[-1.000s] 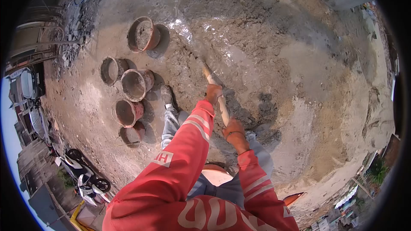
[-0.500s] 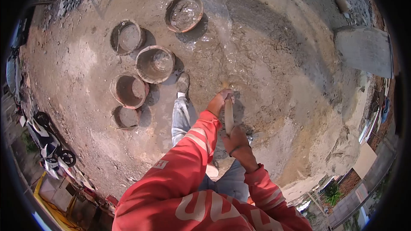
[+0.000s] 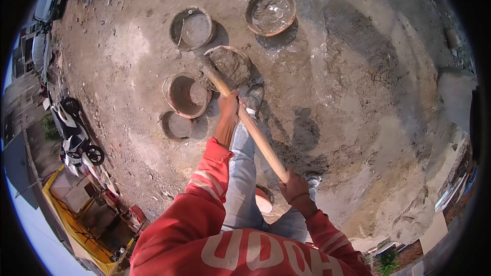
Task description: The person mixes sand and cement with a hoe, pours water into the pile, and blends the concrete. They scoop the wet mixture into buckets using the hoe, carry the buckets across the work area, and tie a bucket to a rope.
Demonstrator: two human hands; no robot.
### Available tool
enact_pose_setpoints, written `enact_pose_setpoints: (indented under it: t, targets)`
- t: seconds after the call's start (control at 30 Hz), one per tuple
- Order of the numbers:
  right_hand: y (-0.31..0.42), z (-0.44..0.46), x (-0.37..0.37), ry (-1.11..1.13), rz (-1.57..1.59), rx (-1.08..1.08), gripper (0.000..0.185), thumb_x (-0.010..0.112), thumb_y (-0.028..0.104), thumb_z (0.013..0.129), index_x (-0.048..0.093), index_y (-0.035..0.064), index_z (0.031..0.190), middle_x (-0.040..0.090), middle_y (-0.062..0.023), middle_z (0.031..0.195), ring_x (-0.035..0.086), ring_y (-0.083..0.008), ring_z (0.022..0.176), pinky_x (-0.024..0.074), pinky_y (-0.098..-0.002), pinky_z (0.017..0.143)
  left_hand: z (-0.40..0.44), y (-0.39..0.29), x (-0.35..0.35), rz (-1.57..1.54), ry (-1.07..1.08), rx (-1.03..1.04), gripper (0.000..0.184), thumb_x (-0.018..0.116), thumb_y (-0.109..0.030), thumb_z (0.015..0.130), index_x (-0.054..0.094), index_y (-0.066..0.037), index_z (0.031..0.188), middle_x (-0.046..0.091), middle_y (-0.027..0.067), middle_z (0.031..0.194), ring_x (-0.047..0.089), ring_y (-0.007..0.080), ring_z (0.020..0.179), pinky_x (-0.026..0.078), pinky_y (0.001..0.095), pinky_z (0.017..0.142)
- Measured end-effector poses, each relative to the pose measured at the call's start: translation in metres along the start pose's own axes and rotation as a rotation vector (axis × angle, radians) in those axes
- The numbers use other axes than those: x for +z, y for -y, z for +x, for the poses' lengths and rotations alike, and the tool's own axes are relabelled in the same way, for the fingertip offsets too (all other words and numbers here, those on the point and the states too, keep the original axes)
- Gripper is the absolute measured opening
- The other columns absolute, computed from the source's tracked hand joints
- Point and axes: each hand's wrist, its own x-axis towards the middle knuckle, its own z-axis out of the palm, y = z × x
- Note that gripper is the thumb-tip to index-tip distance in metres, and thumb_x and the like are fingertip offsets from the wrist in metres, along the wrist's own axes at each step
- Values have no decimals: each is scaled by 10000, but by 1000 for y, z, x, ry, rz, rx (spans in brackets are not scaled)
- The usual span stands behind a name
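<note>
Both my hands are closed round the wooden handle (image 3: 263, 145) of a long tool that slants up and left in front of my legs. My left hand (image 3: 230, 105) grips it near the far end, and my right hand (image 3: 295, 188) holds the near end. The tool's muddy head lies at the left rim of a bucket (image 3: 248, 69); its shape is hard to make out. Wet mortar (image 3: 229, 66) fills much of that bucket. My shoe (image 3: 254, 96) stands right beside it.
More muddy buckets stand around: one (image 3: 192, 28) behind, one (image 3: 186, 95) at left, a small one (image 3: 176, 125) nearer, and one with wet mix (image 3: 271, 12) at far right. Wet mortar (image 3: 348, 66) spreads over the ground. A motorcycle (image 3: 76, 133) is parked at left.
The tool has swung from the wet ground up and left to the middle bucket, its handle now slanting. That bucket now holds much more mortar. My hands are farther apart.
</note>
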Motion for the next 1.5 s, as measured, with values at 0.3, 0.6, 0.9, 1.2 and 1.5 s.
enact_pose_setpoints:
  t: [0.3,0.6,0.9,1.2,1.5]
  targets:
    - [-92,138,75,-213,102,-268,547,708,202,784,432,125,1250,645,-222,943,611,-463,871,483,-545,744,32,4,12,-91,-79,206,78,526,-21,854,457,-23,818,472,70,596,476,169,438,427,310,400]
    - [-167,71,44,-299,132,-152,469,708,183,779,485,35,1164,651,-247,871,625,-468,855,505,-523,756,-35,174,118,550,-11,371,390,583,-32,879,334,0,1177,548,124,783,555,189,501,454,331,393]
    - [-194,-60,15,-18,-11,422,461,696,279,797,484,2,1099,673,-244,882,667,-408,873,545,-470,773,-85,391,115,586,192,-525,81,537,-62,863,520,-1,811,514,97,602,537,234,483,457,389,425]
    - [-22,-58,-36,-80,58,210,445,614,225,802,450,-111,1042,637,-317,843,641,-471,836,530,-511,727,-77,270,69,-125,568,-594,125,568,-75,874,476,-34,799,505,70,630,516,223,511,478,382,520]
    - [106,-92,-76,18,133,-52,425,601,178,813,398,-78,1085,606,-336,854,602,-512,805,485,-556,686,3,90,24,-211,218,-570,85,553,-40,869,473,-51,841,482,47,625,478,158,480,438,300,418]
